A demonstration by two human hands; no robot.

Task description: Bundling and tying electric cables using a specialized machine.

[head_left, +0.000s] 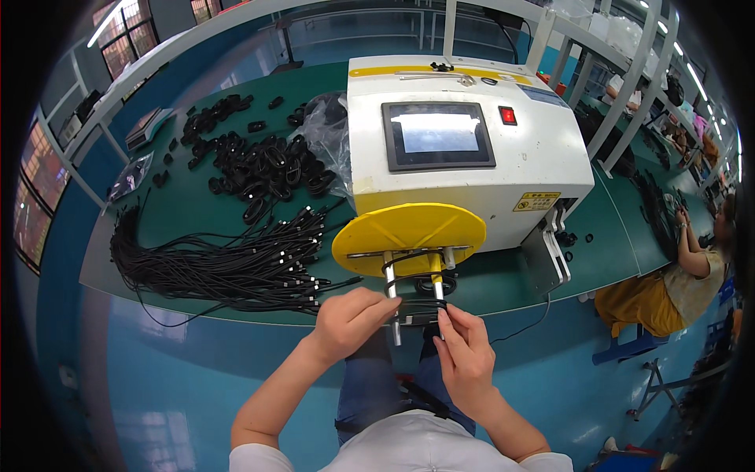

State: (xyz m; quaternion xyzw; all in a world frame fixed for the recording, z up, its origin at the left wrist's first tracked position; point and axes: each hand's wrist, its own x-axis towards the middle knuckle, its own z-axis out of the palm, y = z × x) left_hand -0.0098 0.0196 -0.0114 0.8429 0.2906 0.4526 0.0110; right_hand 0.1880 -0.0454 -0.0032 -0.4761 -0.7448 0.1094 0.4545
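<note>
A black cable [422,304] is looped around the two posts that stick out from the yellow disc [409,228] of a white machine. My left hand [351,321] is closed beside the silver post [390,285], its fingertips pinching the cable there. By the other, yellow-based post [436,271], my right hand [467,358] pinches the cable between thumb and fingers. A small connector end [408,320] shows between my two hands. My fingers partly hide the cable's course.
The white machine [472,189] carries a screen [439,135] and a red switch [507,116]. Left of it, a bundle of black cables [228,267] and a pile of coiled cables [263,169] lie on the green table [177,206]. A person [684,271] sits at the right.
</note>
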